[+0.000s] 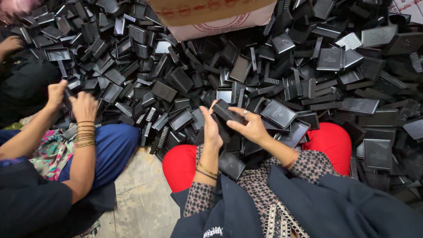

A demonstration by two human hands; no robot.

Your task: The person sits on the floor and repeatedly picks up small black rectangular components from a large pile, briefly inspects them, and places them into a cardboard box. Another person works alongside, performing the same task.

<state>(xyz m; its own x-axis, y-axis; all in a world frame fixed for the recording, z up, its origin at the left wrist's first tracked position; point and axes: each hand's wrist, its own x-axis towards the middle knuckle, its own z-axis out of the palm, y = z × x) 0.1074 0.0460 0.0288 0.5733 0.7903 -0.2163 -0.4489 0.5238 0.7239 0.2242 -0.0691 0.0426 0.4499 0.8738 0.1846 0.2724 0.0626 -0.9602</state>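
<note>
Both hands on one black plastic lid piece (225, 111): left hand (212, 130) clamped along its edge, right hand (250, 126) pinching the far end, over my lap. Seems best to keep it square. Beyond the heap of black pieces (308, 66), a tan cardboard box (211, 15) with a red round stamp.

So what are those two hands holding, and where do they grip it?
A flat black rectangular plastic case: left hand grips its lower end, right hand its upper side.
</note>
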